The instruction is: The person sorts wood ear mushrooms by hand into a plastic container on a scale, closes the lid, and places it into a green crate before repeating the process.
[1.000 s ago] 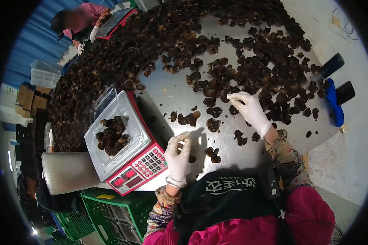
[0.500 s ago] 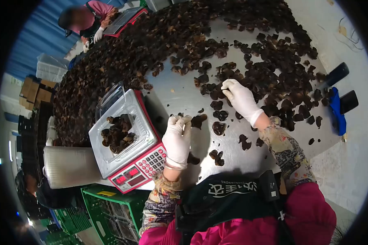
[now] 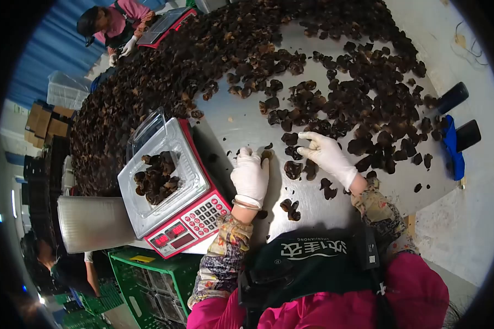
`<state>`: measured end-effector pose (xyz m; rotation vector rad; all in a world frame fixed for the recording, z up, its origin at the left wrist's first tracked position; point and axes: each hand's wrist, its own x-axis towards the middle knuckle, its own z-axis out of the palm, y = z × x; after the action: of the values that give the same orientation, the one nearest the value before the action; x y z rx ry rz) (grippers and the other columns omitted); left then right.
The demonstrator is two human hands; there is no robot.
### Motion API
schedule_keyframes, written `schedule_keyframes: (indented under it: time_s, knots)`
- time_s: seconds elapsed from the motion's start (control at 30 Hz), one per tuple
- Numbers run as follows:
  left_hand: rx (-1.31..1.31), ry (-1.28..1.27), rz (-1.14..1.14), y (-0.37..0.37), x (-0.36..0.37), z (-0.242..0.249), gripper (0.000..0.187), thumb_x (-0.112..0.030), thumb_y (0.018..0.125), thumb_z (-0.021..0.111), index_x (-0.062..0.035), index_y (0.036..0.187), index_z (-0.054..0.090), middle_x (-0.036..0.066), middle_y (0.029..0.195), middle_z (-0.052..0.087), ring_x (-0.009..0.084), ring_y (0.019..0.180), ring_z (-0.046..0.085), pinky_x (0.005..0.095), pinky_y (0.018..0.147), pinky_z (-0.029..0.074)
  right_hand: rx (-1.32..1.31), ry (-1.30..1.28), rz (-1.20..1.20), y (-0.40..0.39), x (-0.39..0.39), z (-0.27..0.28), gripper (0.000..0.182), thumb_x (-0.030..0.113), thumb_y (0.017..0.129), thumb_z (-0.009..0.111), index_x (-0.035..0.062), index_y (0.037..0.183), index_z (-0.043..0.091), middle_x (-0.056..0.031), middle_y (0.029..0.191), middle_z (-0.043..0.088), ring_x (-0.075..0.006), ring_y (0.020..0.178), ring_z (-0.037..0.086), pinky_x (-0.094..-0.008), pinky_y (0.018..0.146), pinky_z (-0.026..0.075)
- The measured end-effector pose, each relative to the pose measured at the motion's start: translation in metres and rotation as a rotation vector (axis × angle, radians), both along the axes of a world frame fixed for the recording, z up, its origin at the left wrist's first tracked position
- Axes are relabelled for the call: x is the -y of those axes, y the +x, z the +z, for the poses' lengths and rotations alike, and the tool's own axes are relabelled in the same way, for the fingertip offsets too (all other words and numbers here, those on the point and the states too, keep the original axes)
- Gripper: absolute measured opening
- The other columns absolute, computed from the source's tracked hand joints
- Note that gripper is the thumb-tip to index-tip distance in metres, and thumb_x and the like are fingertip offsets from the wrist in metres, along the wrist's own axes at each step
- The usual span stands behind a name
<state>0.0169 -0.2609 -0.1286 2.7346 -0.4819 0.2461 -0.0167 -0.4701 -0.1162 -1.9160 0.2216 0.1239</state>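
Note:
Dark brown wood ear mushrooms (image 3: 376, 104) lie scattered over the metal table (image 3: 225, 123). My left hand (image 3: 250, 180), in a white glove, rests low over the table right of the scale, back upward. Its fingers are curled in, and what they hold, if anything, is hidden; a mushroom piece (image 3: 267, 154) shows beside them. My right hand (image 3: 329, 158), also gloved, has thumb and forefinger apart beside a mushroom piece (image 3: 292, 153). A red and white digital scale (image 3: 189, 233) carries a clear plastic box (image 3: 134, 205) with a clump of mushrooms (image 3: 157, 180) inside.
A large mushroom heap (image 3: 132, 109) spreads along the far left. Stacked clear lids (image 3: 93, 222) stand left of the scale, above a green crate (image 3: 129, 285). Phones (image 3: 453, 98) and a blue holder (image 3: 453, 151) sit at the right edge. A co-worker (image 3: 118, 24) sits near another scale (image 3: 167, 26).
My right hand has drawn back toward me and its thumb and forefinger have parted. My left hand has shifted slightly right and turned its back upward.

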Motion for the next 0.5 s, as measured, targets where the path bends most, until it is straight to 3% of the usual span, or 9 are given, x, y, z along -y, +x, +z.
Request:
schedule_keyframes:
  time_s: [0.07, 0.1, 0.13, 0.17, 0.2, 0.23, 0.3, 0.4, 0.5]
  knots:
    - [0.001, -0.224, 0.030, -0.005, -0.003, 0.014, 0.018, -0.025, 0.077, 0.071, -0.0074, 0.083, 0.069, 0.011, 0.094, 0.060, 0.0268, 0.079, 0.062, 0.0358, 0.067, 0.051, 0.045, -0.059, 0.028, 0.008, 0.000, -0.034, 0.024, 0.014, 0.088, 0.066, 0.0021, 0.108, 0.063, 0.0027, 0.066, 0.049, -0.0048, 0.062, 0.041, -0.0224, 0.057, 0.040]
    - [-0.051, -0.259, 0.034, -0.007, -0.009, 0.017, 0.016, -0.022, 0.080, 0.069, -0.0078, 0.088, 0.069, 0.008, 0.091, 0.059, 0.0233, 0.077, 0.062, 0.0337, 0.064, 0.050, 0.090, -0.122, 0.061, 0.010, 0.000, -0.043, 0.020, 0.015, 0.088, 0.066, 0.0012, 0.103, 0.065, 0.0016, 0.068, 0.052, -0.0052, 0.063, 0.044, -0.0229, 0.059, 0.042]
    - [-0.136, -0.447, -0.021, -0.009, -0.015, 0.025, 0.013, -0.018, 0.082, 0.068, -0.0067, 0.088, 0.069, 0.007, 0.089, 0.059, 0.0200, 0.075, 0.060, 0.0315, 0.064, 0.049, 0.125, -0.128, 0.051, 0.008, -0.001, -0.030, 0.014, 0.014, 0.088, 0.065, 0.0005, 0.093, 0.066, 0.0022, 0.073, 0.057, -0.0055, 0.065, 0.048, -0.0233, 0.063, 0.045]
    - [-0.222, -0.635, -0.076, -0.012, -0.022, 0.031, 0.010, -0.015, 0.083, 0.066, -0.0056, 0.087, 0.069, 0.006, 0.087, 0.060, 0.0168, 0.073, 0.058, 0.0293, 0.063, 0.047, 0.121, -0.126, 0.052, 0.007, 0.002, -0.027, 0.014, 0.014, 0.088, 0.065, 0.0005, 0.093, 0.066, 0.0022, 0.073, 0.057, -0.0055, 0.065, 0.048, -0.0233, 0.063, 0.045]
    - [-0.380, -0.930, -0.082, -0.013, -0.032, 0.018, 0.006, -0.009, 0.086, 0.063, -0.0046, 0.087, 0.068, 0.004, 0.088, 0.061, 0.0106, 0.068, 0.052, 0.0226, 0.060, 0.042, 0.129, 0.070, 0.041, 0.008, 0.005, -0.027, 0.013, 0.013, 0.089, 0.064, 0.0010, 0.092, 0.065, 0.0021, 0.076, 0.059, -0.0061, 0.068, 0.051, -0.0240, 0.063, 0.046]
    - [-0.795, -1.176, 0.079, -0.023, -0.036, 0.049, 0.010, -0.012, 0.090, 0.060, -0.0052, 0.096, 0.064, 0.006, 0.094, 0.063, 0.0091, 0.063, 0.049, 0.0189, 0.054, 0.037, 0.136, 0.265, 0.029, 0.008, 0.005, -0.012, 0.011, 0.012, 0.089, 0.063, 0.0015, 0.091, 0.065, 0.0021, 0.079, 0.061, -0.0066, 0.070, 0.054, -0.0247, 0.063, 0.047]
    - [-0.943, -1.522, -0.018, -0.030, -0.044, 0.053, 0.025, -0.026, 0.093, 0.053, -0.0054, 0.107, 0.056, 0.010, 0.099, 0.062, 0.0062, 0.056, 0.038, 0.0174, 0.046, 0.027, -0.098, 0.487, 0.014, 0.004, 0.017, 0.009, 0.011, 0.015, 0.092, 0.057, 0.0066, 0.096, 0.063, 0.0019, 0.090, 0.062, -0.0058, 0.077, 0.056, -0.0179, 0.054, 0.039]
    - [-1.022, -1.625, -0.005, -0.038, -0.049, 0.054, 0.029, -0.031, 0.093, 0.050, -0.0059, 0.108, 0.054, 0.013, 0.103, 0.062, 0.0100, 0.055, 0.039, 0.0193, 0.045, 0.028, -0.074, 0.931, 0.004, -0.005, 0.026, 0.019, 0.025, 0.032, 0.096, 0.048, 0.0109, 0.099, 0.061, -0.0013, 0.093, 0.064, -0.0090, 0.080, 0.062, -0.0169, 0.047, 0.035]
    - [-1.073, -1.744, -0.035, -0.039, -0.051, 0.043, 0.031, -0.035, 0.094, 0.052, -0.0061, 0.104, 0.055, 0.013, 0.098, 0.062, 0.0131, 0.055, 0.040, 0.0207, 0.044, 0.029, -0.009, 0.908, -0.013, -0.003, 0.026, 0.011, 0.029, 0.037, 0.096, 0.049, 0.0106, 0.094, 0.060, -0.0007, 0.092, 0.064, -0.0068, 0.076, 0.061, -0.0166, 0.045, 0.033]
